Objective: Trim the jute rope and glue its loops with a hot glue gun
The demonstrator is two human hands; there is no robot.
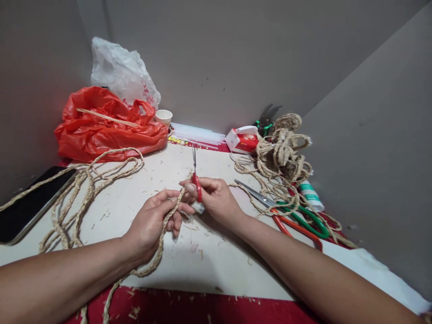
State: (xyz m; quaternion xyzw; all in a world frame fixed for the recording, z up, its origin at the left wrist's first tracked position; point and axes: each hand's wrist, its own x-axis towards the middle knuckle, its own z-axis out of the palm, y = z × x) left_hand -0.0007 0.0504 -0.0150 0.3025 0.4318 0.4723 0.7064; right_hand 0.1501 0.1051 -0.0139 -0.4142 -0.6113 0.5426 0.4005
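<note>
My left hand [151,220] is closed round a braided straw rope [165,229], which runs over the palm and down past the wrist to the front edge. Small red-handled scissors [197,186] are in my right hand [219,198], their thin blades pointing away from me. The fingers of both hands nearly meet at the rope's upper end, and the fingertips partly hide that end. Loose loops of the same braid [87,198] lie to the left of my left hand.
Large scissors [263,200] with orange and green handles lie at the right beside bundled braid [283,148]. A red plastic bag [111,130], a paper cup [164,117] and clear sticks [197,135] stand at the back. A dark tablet [30,202] lies left. Straw scraps dot the white board [216,265].
</note>
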